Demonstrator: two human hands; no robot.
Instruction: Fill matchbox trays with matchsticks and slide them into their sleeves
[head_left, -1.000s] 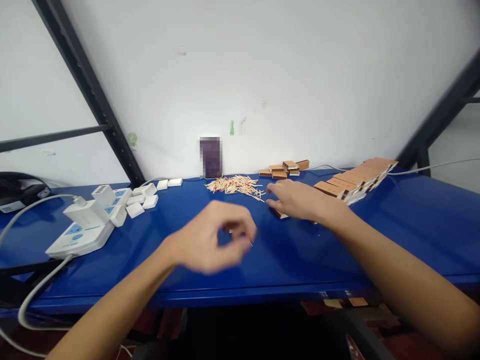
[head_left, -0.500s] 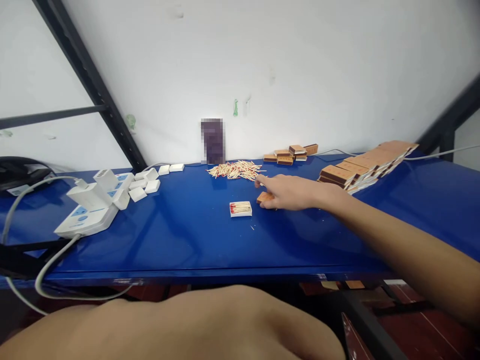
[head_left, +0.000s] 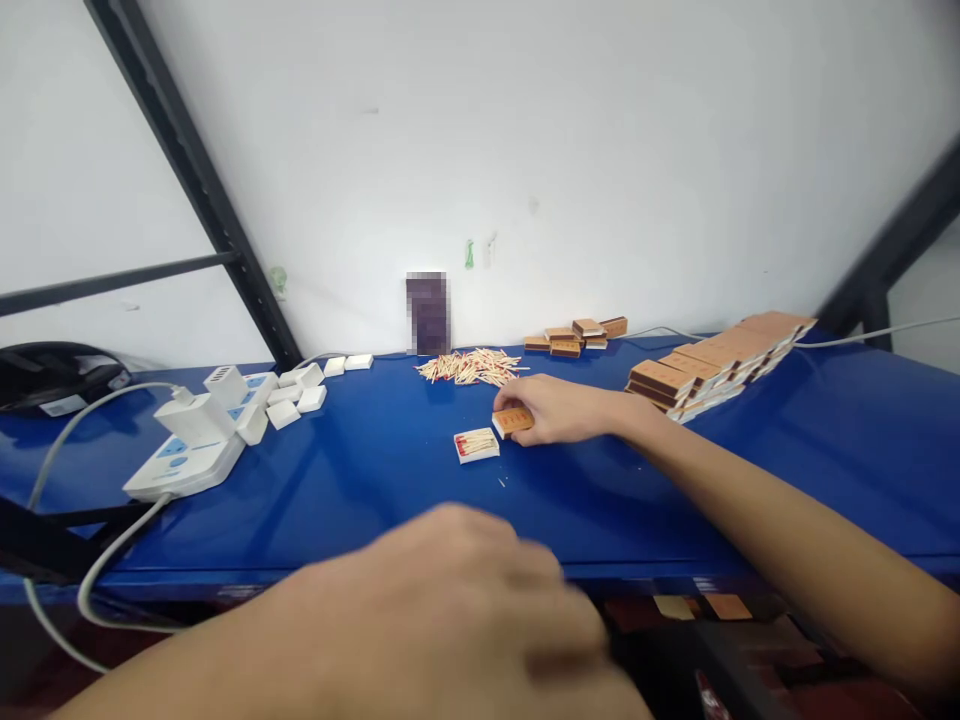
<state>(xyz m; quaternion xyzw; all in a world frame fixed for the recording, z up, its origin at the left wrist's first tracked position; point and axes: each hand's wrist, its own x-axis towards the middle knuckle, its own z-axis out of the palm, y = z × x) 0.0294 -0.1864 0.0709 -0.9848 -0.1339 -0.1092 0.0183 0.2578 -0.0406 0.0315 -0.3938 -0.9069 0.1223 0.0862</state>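
While your right hand [head_left: 553, 409] pinches a matchbox [head_left: 513, 422], its print is unreadable.
A match tray [head_left: 480, 458] lies just beside it (loose matches [head_left: 472, 367] behind); your left hand [head_left: 450, 600] is too blurred to judge.

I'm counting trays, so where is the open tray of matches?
In the head view, the tray lies just left of the box in the right hand, in front of the match pile.

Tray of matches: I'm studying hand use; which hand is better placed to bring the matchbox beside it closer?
Likely the right hand: it grips the matchbox beside the tray of matches. The left hand, blurred, is farther away, nearer the camera.
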